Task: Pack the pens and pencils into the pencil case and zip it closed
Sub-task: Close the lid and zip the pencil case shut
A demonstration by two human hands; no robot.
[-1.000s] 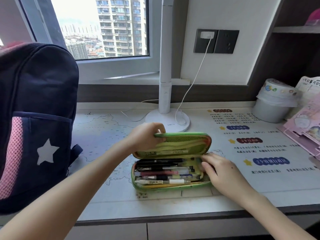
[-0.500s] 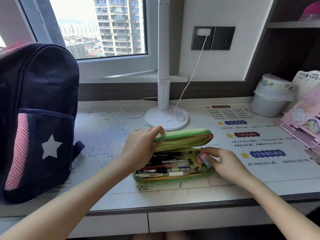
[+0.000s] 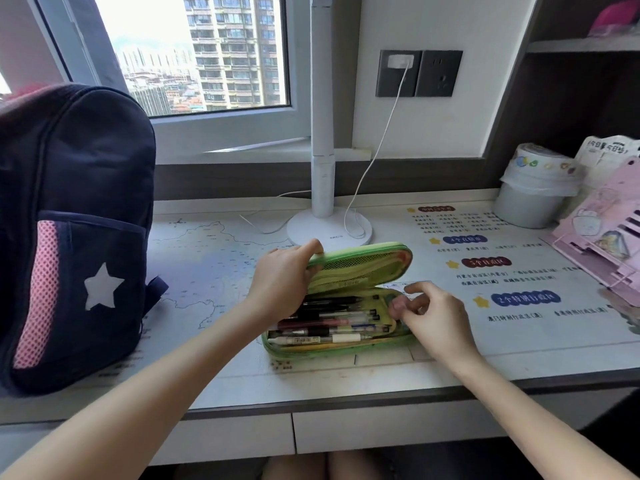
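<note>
A green pencil case (image 3: 329, 348) lies open on the desk's middle, its mesh-lined lid (image 3: 363, 265) tilted halfway over the base. Several pens and pencils (image 3: 329, 322) lie side by side inside it. My left hand (image 3: 280, 282) grips the lid's left end, fingers on top and thumb underneath. At the case's right end, my right hand (image 3: 436, 320) has its fingers curled over the rim. It seems to pinch a small blurred item between thumb and fingers; what it is I cannot make out.
A dark blue backpack (image 3: 76, 220) with a white star stands at the left. Behind the case are a white lamp base (image 3: 329, 226) and its cable (image 3: 374, 161). A grey bin (image 3: 533, 199) and a pink book stand (image 3: 602, 237) sit at the right.
The lid has come down from nearly upright to half over the base. My right hand has shifted from inside the case's right end to its rim, fingers curling in.
</note>
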